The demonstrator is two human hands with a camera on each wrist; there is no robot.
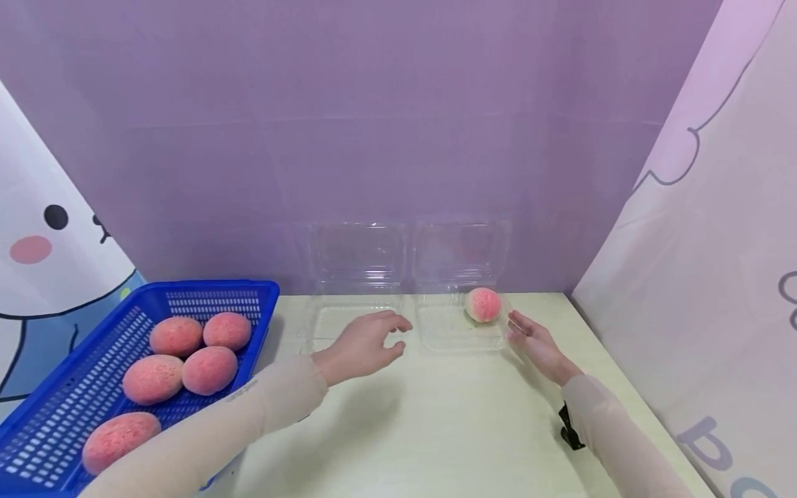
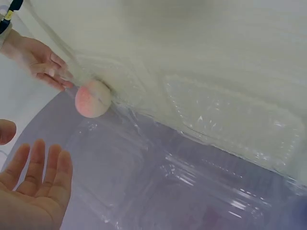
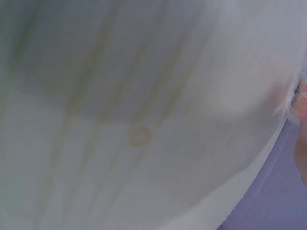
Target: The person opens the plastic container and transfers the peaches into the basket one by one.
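Note:
A pink peach (image 1: pixel 483 305) sits in the back right part of the right-hand clear plastic clamshell box (image 1: pixel 457 339), whose lid stands raised against the purple backdrop. My right hand (image 1: pixel 537 346) is at that box's right side, its extended fingers right at the rim beside the peach. Over the gap between the two boxes, my left hand (image 1: pixel 367 346) hovers with fingers loosely bent and nothing in them. The left wrist view shows its palm (image 2: pixel 38 191) bare. A second clear clamshell box (image 1: pixel 330 318), lid also up, stands partly behind the left hand.
On the left is a blue perforated plastic basket (image 1: pixel 266 304) holding several peaches (image 1: pixel 209 371); the left sleeve crosses in front of it. A purple cloth (image 1: pixel 373 138) backs the pale table (image 1: pixel 436 429). A printed white panel (image 1: pixel 703 297) rises along the right edge.

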